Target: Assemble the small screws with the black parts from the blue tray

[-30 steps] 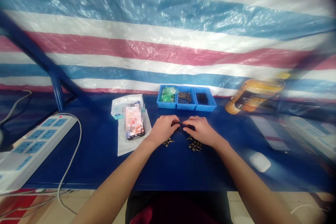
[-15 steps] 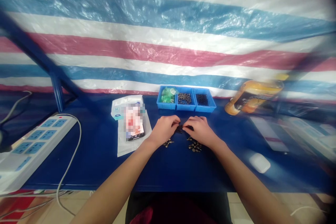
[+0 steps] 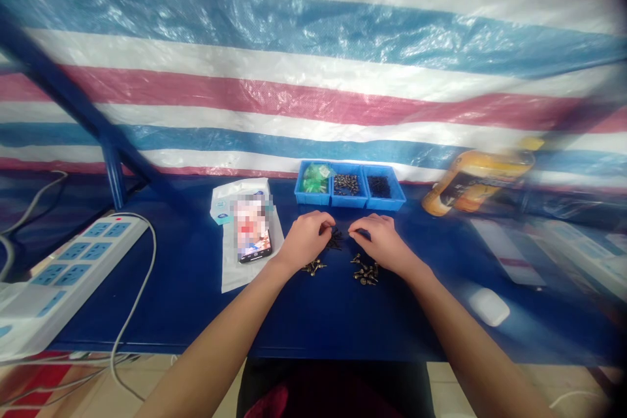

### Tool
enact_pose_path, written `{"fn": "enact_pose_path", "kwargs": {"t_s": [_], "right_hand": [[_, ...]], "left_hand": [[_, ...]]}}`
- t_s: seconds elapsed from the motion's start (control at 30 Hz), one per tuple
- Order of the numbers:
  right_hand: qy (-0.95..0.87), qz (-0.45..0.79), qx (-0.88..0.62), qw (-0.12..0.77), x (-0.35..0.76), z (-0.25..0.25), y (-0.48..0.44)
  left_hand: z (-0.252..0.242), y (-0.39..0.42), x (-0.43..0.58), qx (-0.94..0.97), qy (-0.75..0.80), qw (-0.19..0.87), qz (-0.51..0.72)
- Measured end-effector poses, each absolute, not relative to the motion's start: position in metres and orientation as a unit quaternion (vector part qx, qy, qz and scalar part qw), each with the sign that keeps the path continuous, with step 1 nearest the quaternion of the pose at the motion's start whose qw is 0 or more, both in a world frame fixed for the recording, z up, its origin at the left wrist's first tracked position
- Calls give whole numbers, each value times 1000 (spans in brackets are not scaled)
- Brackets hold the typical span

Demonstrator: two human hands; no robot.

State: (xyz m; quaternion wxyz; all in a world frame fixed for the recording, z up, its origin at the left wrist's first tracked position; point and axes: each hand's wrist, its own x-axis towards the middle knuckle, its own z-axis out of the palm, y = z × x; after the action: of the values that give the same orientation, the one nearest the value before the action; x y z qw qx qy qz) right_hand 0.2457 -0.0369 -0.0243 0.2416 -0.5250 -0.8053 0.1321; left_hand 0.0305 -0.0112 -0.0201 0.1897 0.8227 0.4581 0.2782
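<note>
Behind everything hangs a big striped plastic sheet (image 3: 313, 59) with blue, white and red bands. In front of it is a long blue surface (image 3: 161, 320). On the left side sits a white power strip (image 3: 73, 268) with a white cord. On the right side is a fat orange bottle (image 3: 475, 183), lying tilted and a bit blurry, and nearer the person is a white computer mouse (image 3: 488, 307).

Near the back is a blue bin (image 3: 349, 202) with 3 parts. The left part has green packets, the middle part has brass screws, and the right part has black screws. To the left of the bin, a phone (image 3: 253, 230) lies on a white bag (image 3: 232, 276).

The left hand (image 3: 306, 240) and the right hand (image 3: 385, 243) rest near the middle, a little apart. Their fingers (image 3: 327, 227) curl down. A small dark pile of bits (image 3: 336, 240) lies between the hands, just by the left fingers. I cannot tell if the fingers pinch anything. Just below each hand lies a little pile of brass screws (image 3: 365, 272).
</note>
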Motion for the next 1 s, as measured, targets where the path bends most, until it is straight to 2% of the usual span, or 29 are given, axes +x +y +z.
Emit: {"fn": "enact_pose_path", "kwargs": {"t_s": [0.23,0.53,0.63,0.77,0.83,1.0], "right_hand": [[-760,182,-500,372,251,-17,-35],[-686,239,-561,397,255,-24,-33],[-654,228,-576,433,256,-26,-30],[-561,167,-596,550,259,-23,-27],[-535,142,-600,578,260,-21,-28],[-643,173,-568,484,255,-15,-33]], "left_hand": [[-17,-11,28,818,462,190,284],[-11,-14,28,820,478,160,271],[-11,-14,27,819,477,163,274],[-13,-12,25,816,478,170,277],[-13,-12,24,814,477,175,281],[-8,-13,27,793,467,202,337]]}}
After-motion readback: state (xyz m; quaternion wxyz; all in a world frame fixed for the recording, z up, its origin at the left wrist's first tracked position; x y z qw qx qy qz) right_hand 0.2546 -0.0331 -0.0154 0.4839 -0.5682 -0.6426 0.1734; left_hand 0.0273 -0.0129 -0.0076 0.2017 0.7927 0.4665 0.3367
